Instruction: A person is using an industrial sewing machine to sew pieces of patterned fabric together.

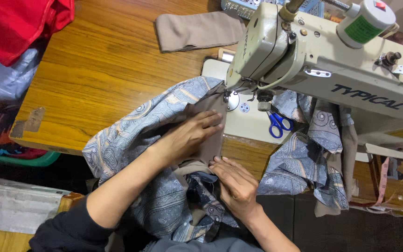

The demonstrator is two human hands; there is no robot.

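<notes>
At the sewing machine [332, 70], we press our left hand [190, 133] flat, fingers spread, on the tan strip [208, 140] laid over the blue patterned fabric [131, 135], while our right hand [236, 184], fingers together, pins the strip's near end at the edge of the wooden table [103, 70]. The strip's long axis runs from us straight toward the needle, its far end under the presser foot. Done well, we judge, both hands keep the layers taut and aligned, fingertips clear of the needle. Blue scissors [278, 123] rest on the machine bed.
</notes>
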